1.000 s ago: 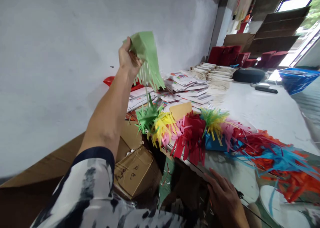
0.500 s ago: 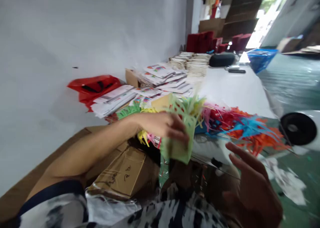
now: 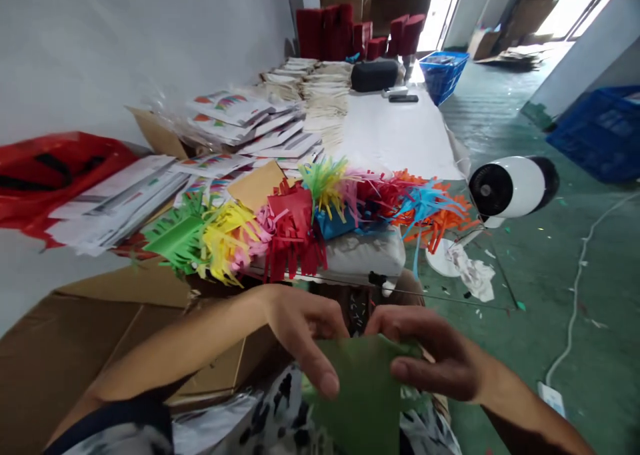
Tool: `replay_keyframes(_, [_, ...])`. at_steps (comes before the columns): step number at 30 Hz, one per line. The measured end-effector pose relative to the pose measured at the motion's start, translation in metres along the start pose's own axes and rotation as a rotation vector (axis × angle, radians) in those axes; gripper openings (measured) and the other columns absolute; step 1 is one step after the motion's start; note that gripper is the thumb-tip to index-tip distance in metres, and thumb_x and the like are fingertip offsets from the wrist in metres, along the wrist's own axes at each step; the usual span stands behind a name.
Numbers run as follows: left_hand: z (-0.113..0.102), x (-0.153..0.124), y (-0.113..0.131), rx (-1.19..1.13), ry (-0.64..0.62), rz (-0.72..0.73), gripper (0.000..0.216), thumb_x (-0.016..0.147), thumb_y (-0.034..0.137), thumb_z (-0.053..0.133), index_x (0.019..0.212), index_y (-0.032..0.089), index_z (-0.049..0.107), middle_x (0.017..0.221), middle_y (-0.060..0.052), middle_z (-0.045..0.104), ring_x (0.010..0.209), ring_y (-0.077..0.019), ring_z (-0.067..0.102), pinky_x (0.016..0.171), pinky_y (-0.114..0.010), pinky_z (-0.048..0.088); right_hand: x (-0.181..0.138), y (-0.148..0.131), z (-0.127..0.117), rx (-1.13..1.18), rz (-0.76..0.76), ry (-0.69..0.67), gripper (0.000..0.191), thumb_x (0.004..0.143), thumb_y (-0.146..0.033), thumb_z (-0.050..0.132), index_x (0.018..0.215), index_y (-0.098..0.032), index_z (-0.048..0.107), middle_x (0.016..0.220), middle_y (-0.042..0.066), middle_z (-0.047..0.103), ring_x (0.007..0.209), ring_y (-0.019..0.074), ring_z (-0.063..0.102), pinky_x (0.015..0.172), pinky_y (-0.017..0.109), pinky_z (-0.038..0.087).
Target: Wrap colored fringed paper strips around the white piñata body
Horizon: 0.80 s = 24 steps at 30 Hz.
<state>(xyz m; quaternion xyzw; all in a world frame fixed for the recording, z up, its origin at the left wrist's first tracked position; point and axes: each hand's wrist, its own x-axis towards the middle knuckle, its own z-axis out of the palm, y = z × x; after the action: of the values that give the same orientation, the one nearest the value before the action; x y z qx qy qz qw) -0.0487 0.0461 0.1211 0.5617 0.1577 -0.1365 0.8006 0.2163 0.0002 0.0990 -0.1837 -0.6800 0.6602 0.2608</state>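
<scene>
Low in the view, close to my body, I hold a green paper piece [image 3: 367, 402] with both hands. My left hand [image 3: 305, 332] pinches its upper left corner, thumb on the front. My right hand [image 3: 430, 355] grips its upper right edge, fingers curled over it. Just beyond my hands, along the table's near edge, lies a row of fringed paper pieces [image 3: 295, 225] in green, yellow, pink, red, blue and orange.
Stacks of printed packets [image 3: 235, 118] and a red plastic bag [image 3: 45, 172] lie on the white table [image 3: 400, 135]. Cardboard boxes [image 3: 75, 335] stand at my left. A white fan [image 3: 510, 185] and blue crates [image 3: 600, 128] are on the green floor to the right.
My left hand brought the green paper down from high by the wall to my lap. My right hand left the table edge and took hold of it. My view swung right.
</scene>
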Motion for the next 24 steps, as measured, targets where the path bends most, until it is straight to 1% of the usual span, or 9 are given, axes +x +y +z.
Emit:
replay_keyframes(2, [-0.016,0.019,-0.028,-0.157,-0.157,0.03,0.045,0.06,0.046,0.096,0.092,0.019,0.079,0.077,-0.002,0.075,0.072,-0.0258,0.073,0.07,-0.032,0.062,-0.005,-0.009,-0.008,0.014,0.093,0.043,0.034,0.101,-0.049,0.062,0.088,-0.017,0.06,0.088,0.002,0.058,0.079,0.0122,0.053,0.069,0.024,0.045])
replay_keyframes(4, [-0.031,0.036,-0.052,-0.255,-0.278,0.043,0.045,0.057,0.048,0.095,0.087,0.019,0.079,0.069,-0.004,0.074,0.06,-0.0291,0.072,0.058,-0.037,0.063,-0.009,-0.017,-0.018,-0.021,0.179,0.118,0.035,0.101,-0.051,0.062,0.089,-0.018,0.058,0.082,-0.001,0.051,0.072,0.0106,0.048,0.062,0.022,0.041])
replay_keyframes(7, [-0.051,0.037,-0.065,-0.214,-0.316,0.016,0.039,0.067,0.054,0.089,0.079,0.018,0.078,0.054,-0.006,0.068,0.04,-0.0241,0.062,0.039,-0.032,0.053,-0.008,-0.02,-0.036,-0.169,0.229,0.247,0.036,0.1,-0.054,0.064,0.09,-0.02,0.057,0.08,-0.002,0.052,0.069,0.0107,0.048,0.058,0.021,0.039])
replay_keyframes(11, [-0.076,-0.011,-0.044,-0.135,0.042,0.007,0.056,0.076,0.065,0.079,0.101,0.015,0.08,0.057,-0.008,0.069,0.036,-0.017,0.054,0.03,-0.023,0.03,0.006,0.004,-0.059,-0.423,0.229,0.438,0.03,0.1,-0.05,0.063,0.102,-0.02,0.06,0.086,0.0,0.061,0.075,0.0128,0.056,0.063,0.022,0.043])
replay_keyframes(14, [-0.086,-0.057,-0.021,0.125,0.45,-0.144,0.057,0.079,0.069,0.075,0.101,0.017,0.082,0.072,-0.01,0.076,0.053,-0.0217,0.067,0.04,-0.024,0.04,0.019,0.043,-0.076,-0.517,0.205,0.551,0.035,0.1,-0.051,0.061,0.115,-0.019,0.059,0.096,0.003,0.066,0.082,0.0155,0.06,0.069,0.025,0.046])
replay_keyframes(17, [-0.076,-0.075,-0.011,0.652,0.991,-0.332,0.059,0.087,0.071,0.066,0.11,0.018,0.08,0.094,-0.011,0.08,0.084,-0.0297,0.075,0.072,-0.034,0.058,0.029,0.081,-0.089,-0.633,0.231,0.668,0.039,0.096,-0.054,0.06,0.114,-0.019,0.06,0.093,0.003,0.066,0.077,0.0175,0.058,0.07,0.029,0.045])
replay_keyframes(20, [-0.051,-0.046,-0.02,1.187,1.547,-0.371,0.065,0.098,0.061,0.058,0.143,0.015,0.063,0.135,-0.018,0.072,0.129,-0.0391,0.063,0.112,-0.057,0.046,0.034,0.103,-0.094,-0.69,0.291,0.728,0.038,0.093,-0.053,0.058,0.112,-0.02,0.061,0.084,0.001,0.065,0.066,0.017,0.054,0.065,0.03,0.042])
replay_keyframes(21, [-0.043,-0.026,-0.027,1.327,1.576,-0.296,0.069,0.099,0.059,0.059,0.152,0.016,0.054,0.152,-0.018,0.06,0.144,-0.0392,0.052,0.122,-0.061,0.034,0.035,0.106,-0.094,-0.705,0.309,0.733,0.037,0.093,-0.052,0.056,0.112,-0.02,0.061,0.082,0.001,0.064,0.063,0.017,0.053,0.064,0.03,0.042])
replay_keyframes(24, [-0.027,0.044,-0.058,1.521,1.249,-0.001,0.09,0.093,0.062,0.067,0.163,0.014,0.037,0.169,-0.016,0.04,0.158,-0.0347,0.034,0.132,-0.06,0.017,0.036,0.103,-0.092,-0.803,0.356,0.721,0.036,0.095,-0.046,0.054,0.118,-0.02,0.06,0.081,0.001,0.066,0.063,0.0191,0.057,0.064,0.031,0.044])
